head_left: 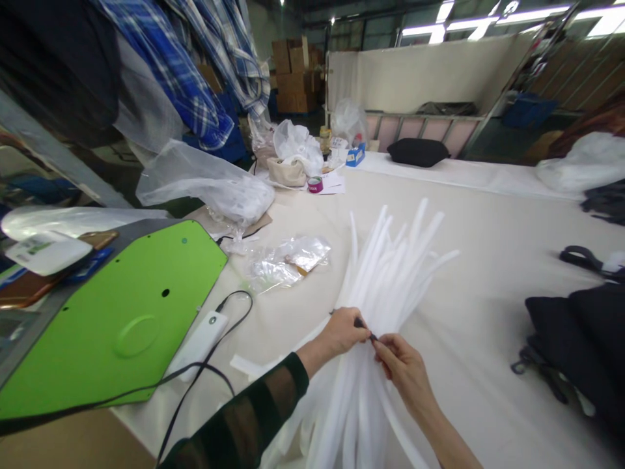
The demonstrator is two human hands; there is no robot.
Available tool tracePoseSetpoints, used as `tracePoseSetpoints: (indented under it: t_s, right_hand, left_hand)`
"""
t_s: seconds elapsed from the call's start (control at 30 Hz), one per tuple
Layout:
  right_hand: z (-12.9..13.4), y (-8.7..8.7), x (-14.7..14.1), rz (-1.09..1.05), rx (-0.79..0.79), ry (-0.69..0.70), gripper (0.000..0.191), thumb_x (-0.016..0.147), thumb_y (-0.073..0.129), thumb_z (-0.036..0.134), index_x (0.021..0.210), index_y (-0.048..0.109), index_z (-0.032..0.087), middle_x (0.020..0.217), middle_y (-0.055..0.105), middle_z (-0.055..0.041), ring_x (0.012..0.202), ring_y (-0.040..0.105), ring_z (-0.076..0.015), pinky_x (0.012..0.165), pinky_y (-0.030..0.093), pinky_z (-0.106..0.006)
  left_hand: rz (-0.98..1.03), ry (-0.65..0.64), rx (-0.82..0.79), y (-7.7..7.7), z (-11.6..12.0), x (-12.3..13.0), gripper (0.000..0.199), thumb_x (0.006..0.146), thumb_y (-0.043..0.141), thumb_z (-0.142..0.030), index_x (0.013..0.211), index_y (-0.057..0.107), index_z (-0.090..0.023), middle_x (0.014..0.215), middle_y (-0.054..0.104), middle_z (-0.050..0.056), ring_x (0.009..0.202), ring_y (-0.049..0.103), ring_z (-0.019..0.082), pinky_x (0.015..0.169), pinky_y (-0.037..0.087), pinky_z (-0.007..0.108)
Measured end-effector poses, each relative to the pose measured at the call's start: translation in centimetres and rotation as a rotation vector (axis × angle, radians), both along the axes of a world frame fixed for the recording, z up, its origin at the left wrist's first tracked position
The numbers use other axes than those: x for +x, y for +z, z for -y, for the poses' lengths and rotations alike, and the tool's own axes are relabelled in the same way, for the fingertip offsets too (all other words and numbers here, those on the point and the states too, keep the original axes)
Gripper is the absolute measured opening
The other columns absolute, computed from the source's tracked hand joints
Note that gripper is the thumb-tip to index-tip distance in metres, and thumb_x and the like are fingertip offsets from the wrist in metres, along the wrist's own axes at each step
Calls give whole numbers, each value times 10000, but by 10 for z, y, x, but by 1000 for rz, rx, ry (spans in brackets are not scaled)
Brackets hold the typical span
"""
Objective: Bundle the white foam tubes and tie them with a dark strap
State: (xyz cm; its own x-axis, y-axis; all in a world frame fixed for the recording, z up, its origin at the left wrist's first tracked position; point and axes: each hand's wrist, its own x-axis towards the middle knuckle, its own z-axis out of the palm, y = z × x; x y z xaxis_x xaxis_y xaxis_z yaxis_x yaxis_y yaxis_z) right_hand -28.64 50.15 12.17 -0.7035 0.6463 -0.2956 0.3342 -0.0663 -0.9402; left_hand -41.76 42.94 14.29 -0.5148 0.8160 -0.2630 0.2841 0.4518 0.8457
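Note:
A large bundle of long white foam-like strips (385,273) lies across the table in front of me, its far ends fanned out. At its middle, a thin black tie (367,329) crosses over the strips. My left hand (346,329) is closed on one part of this tie, resting against the bundle. Close beside it, my right hand (398,358) pinches the tie's other part between thumb and fingers. Whether the tie passes fully underneath the strips is hidden.
Left of the bundle are a clear plastic bag (288,260), a white power bank (198,345) with a black cable (208,358), and a green panel (161,293). A tape roll (315,185) lies farther back. Black fabric items (581,339) sit at the right.

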Motion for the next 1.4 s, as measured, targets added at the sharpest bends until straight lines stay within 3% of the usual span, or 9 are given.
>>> tracePoseSetpoints:
  t_s: [0.2, 0.33, 0.47, 0.67, 0.83, 1.03, 1.13, 1.23, 1.4]
  right_hand:
    - [14, 2, 1, 55, -63, 44, 311, 637, 518, 513, 622, 491, 204, 518, 535, 14, 327, 335, -81, 347, 231, -241]
    - [5, 11, 3, 71, 159, 7, 302, 673, 533, 499, 670, 592, 203, 654, 598, -50, 516, 494, -166, 505, 391, -318]
    - [-14, 15, -2, -48, 443, 33, 325, 799, 415, 422, 926, 621, 205, 953, 641, -94, 852, 581, -229, 792, 444, -382]
    - [-28, -1, -15, -110, 446, 293, 316, 814, 375, 295, 971, 640, 223, 821, 663, -42, 679, 585, -174, 631, 485, -317]
    - [-29, -3, -18, -132, 478, 339, 314, 796, 380, 258, 997, 618, 215, 886, 655, -55, 779, 594, -174, 732, 492, -332]
    - [-31, 5, -21, -97, 492, 382, 316, 814, 346, 253, 984, 611, 219, 840, 619, -55, 797, 570, -178, 771, 472, -350]
    - [-33, 5, -26, -69, 498, 395, 273, 797, 335, 258, 837, 600, 207, 771, 579, -54, 761, 541, -185, 765, 457, -365]
    - [-37, 5, -32, -44, 502, 426, 223, 779, 335, 267, 677, 526, 212, 722, 530, -42, 719, 514, -179, 730, 444, -351]
    - [-49, 11, -41, -4, 483, 574, 207, 784, 364, 231, 646, 517, 211, 651, 453, 8, 558, 463, -123, 590, 413, -276]
  left_hand:
    - [-70, -25, -50, 3, -2, 0, 137, 562, 661, -78, 588, 559, -165, 564, 576, -40, 573, 554, 138, 531, 413, 236]
    - [-237, -87, -39, 7, 0, 7, 117, 614, 597, -83, 661, 581, -189, 642, 631, -23, 635, 583, 157, 586, 424, 259]
    - [-442, -183, 18, 6, 2, 12, 163, 705, 520, -92, 796, 593, -206, 778, 690, 2, 730, 622, 174, 651, 446, 277]
    - [-802, -399, 143, -7, 3, 12, 155, 749, 461, -69, 736, 572, -176, 727, 673, 39, 693, 614, 189, 580, 411, 302]
    - [-1050, -511, 256, -17, 7, 11, 267, 880, 342, -111, 734, 558, -169, 702, 632, 55, 709, 593, 184, 575, 398, 323]
    - [-1215, -441, 289, -23, 2, 7, 326, 909, 250, -94, 770, 539, -152, 698, 594, 62, 697, 574, 189, 564, 432, 313]
    - [-1247, -400, 284, -24, -3, 6, 319, 903, 233, -78, 795, 525, -145, 714, 589, 60, 641, 559, 177, 560, 454, 307]
    - [-1268, -377, 281, -25, -5, 5, 297, 905, 235, -79, 807, 505, -152, 728, 582, 53, 625, 557, 175, 544, 461, 304]
    - [-1279, -336, 218, -28, -1, 1, 255, 892, 257, -68, 829, 487, -156, 693, 552, 35, 578, 548, 176, 505, 458, 292]
